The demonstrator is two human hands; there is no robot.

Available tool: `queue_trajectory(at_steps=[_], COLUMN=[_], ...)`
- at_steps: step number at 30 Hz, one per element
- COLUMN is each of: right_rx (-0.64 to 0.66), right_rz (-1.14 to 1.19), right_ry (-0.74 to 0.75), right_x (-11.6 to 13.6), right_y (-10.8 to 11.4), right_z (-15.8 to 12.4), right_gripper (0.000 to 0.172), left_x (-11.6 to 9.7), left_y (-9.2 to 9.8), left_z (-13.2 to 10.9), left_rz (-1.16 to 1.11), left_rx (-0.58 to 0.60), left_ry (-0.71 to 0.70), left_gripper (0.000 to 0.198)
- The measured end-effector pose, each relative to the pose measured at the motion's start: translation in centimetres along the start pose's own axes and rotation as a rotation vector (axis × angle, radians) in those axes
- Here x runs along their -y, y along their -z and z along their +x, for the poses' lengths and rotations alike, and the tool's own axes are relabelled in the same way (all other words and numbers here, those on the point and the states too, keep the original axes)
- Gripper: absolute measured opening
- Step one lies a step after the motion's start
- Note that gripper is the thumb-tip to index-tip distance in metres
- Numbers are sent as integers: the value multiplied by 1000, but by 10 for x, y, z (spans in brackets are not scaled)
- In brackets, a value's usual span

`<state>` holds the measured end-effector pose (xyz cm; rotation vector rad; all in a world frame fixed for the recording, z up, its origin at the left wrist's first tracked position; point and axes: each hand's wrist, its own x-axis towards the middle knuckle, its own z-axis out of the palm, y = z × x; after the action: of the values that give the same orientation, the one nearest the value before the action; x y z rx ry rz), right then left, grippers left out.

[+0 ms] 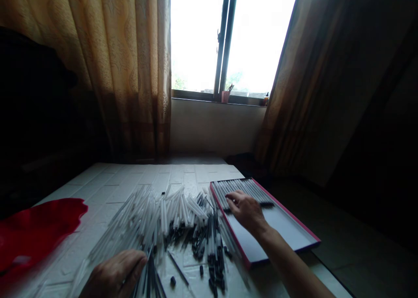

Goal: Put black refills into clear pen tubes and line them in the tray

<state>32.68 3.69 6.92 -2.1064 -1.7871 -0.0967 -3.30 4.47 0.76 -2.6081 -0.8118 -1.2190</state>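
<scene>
At the lower left, my left hand (pixel 114 272) is curled with the fingers pressed together, beside a bundle of thin dark pen refills (pixel 150 278). Whatever it may hold is hidden. My right hand (pixel 246 211) reaches over a shallow box (pixel 281 232) with a pink-red rim, its fingers bent and close together at the left of a row of clear pens (pixel 240 188). Their dark ends (pixel 267 204) show beside the hand. I cannot make out what is between the fingertips. Clear pen barrels (pixel 143 215) lie heaped between my hands, with black pen caps (pixel 215 267) nearer me.
A single dark refill (pixel 178 267) and a loose black cap (pixel 173 281) lie on the white brick-patterned tabletop (pixel 107 180). Red material (pixel 42 221) covers the left side. Beyond stand a window, curtains (pixel 130 62) and a pink cup (pixel 225 96) on the sill.
</scene>
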Motion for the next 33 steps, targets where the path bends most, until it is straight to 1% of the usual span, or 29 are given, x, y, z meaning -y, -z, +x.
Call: queue_trajectory(at_steps=[2, 4, 6, 8, 11, 17, 19, 21, 26, 33], right_rx=[35, 80, 126, 166, 215, 274, 277, 258, 190, 157], right_rz=[39, 58, 62, 62, 57, 13, -30, -93, -250, -308], right_ry=[137, 232, 300, 351, 403, 434, 446, 479, 675, 874], right_x=[23, 41, 53, 59, 59, 54, 55, 56, 58, 58], right_y=[-5, -12, -19, -24, -25, -20, -20, -21, -29, -34], right_z=[-16, -30, -41, -49, -58, -70, -72, -74, -73, -70], right_gripper=[19, 18, 19, 17, 19, 33, 30, 24, 14, 12], left_x=[-2, -3, -2, -1, -1, -5, -6, -6, -4, -5], left_y=[0, -1, -1, -2, -1, 1, 1, 1, 0, -1], left_z=[1, 1, 0, -1, -3, -4, -4, -3, -4, -6], left_rz=[-13, -22, -31, -37, -42, -63, -67, -72, -71, -40], left_rx=[20, 20, 32, 52, 71, 98, 95, 96, 108, 136], left_ry=[18, 31, 34, 35, 36, 52, 59, 64, 49, 50], left_gripper=[39, 41, 41, 40, 41, 39, 39, 38, 38, 39])
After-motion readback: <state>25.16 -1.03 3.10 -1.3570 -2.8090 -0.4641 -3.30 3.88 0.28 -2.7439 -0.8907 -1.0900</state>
